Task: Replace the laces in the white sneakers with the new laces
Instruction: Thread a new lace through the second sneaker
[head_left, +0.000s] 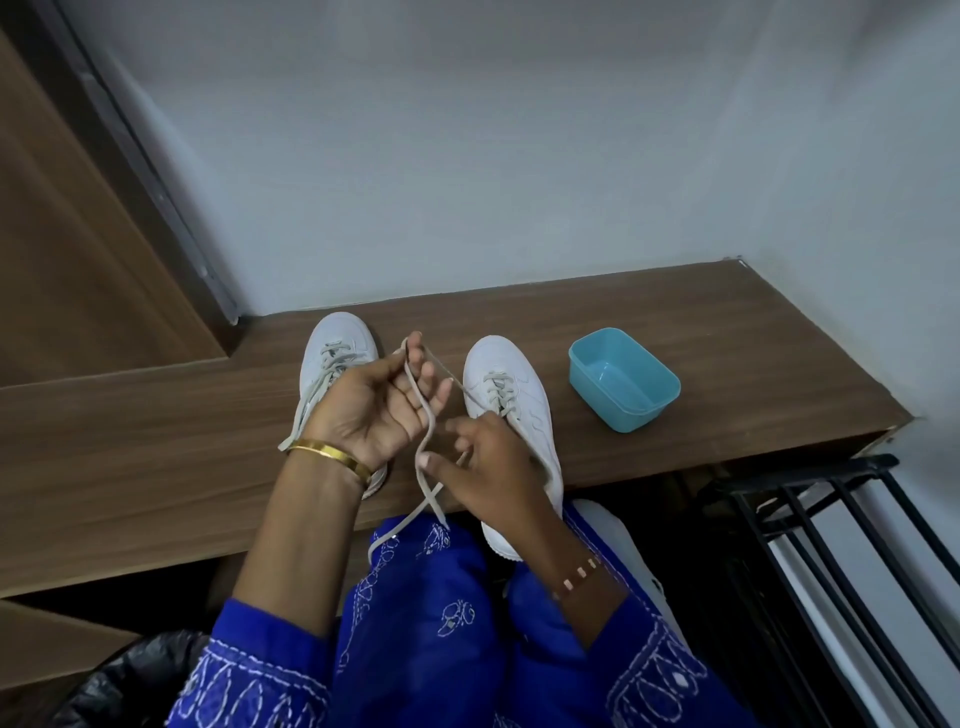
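Two white sneakers are set side by side on a wooden ledge (727, 332), toes pointing to 12 o'clock. The left sneaker (335, 345) is partly hidden behind the left hand (371, 408), which is raised palm up; a grey lace (427, 431) is pinched at its fingertips and draped across its fingers. From there the lace is led down toward 6 o'clock, past the right hand (491, 467), and its loose end is laid on the blue embroidered garment (441, 623) on the lap. The right hand is rested on the right sneaker (506, 374), fingers curled round the lace near the eyelets. Grey lacing is seen through the eyelets of both shoes. An empty turquoise plastic tub (623, 379) is placed at 3 o'clock of the right sneaker, near but apart. A black metal rack (831, 545) is seen at 4 o'clock.
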